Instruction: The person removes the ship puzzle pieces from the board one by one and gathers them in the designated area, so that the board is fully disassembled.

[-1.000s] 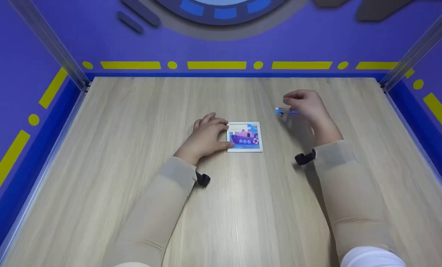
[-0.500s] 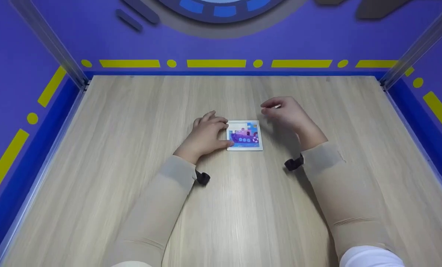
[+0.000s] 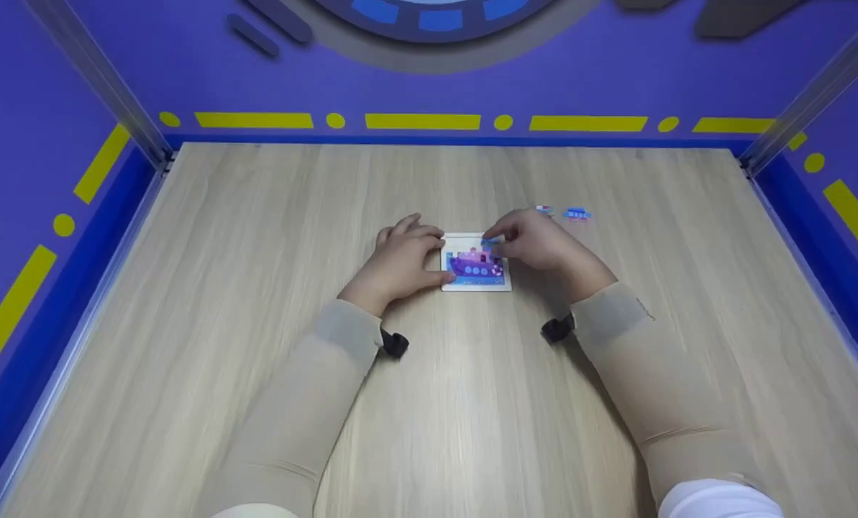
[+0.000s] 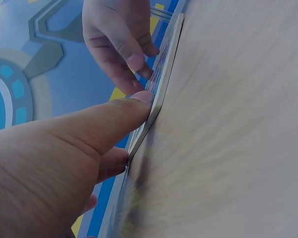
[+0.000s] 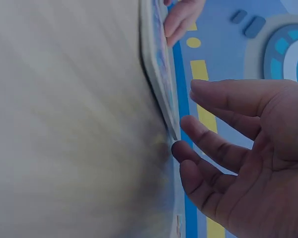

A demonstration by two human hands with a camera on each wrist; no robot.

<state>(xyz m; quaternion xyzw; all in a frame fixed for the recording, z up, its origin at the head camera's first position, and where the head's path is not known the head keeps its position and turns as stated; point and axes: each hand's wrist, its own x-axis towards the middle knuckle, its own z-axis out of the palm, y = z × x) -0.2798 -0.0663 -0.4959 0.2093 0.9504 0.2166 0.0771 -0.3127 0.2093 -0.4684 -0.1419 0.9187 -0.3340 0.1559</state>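
Two pieces [image 3: 577, 214] lie at two o'clock from the puzzle board [image 3: 475, 288], gripped at nine by my left hand [image 3: 398, 262]; my right hand [image 3: 544, 241], pinch unclear, seems to be fitting another; next, I'd press.

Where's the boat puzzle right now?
In the head view, the boat puzzle lies between the left hand, at its left edge, and the right hand, at its far right corner.

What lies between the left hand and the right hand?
The boat puzzle lies between the left hand and the right hand; the head view shows it.
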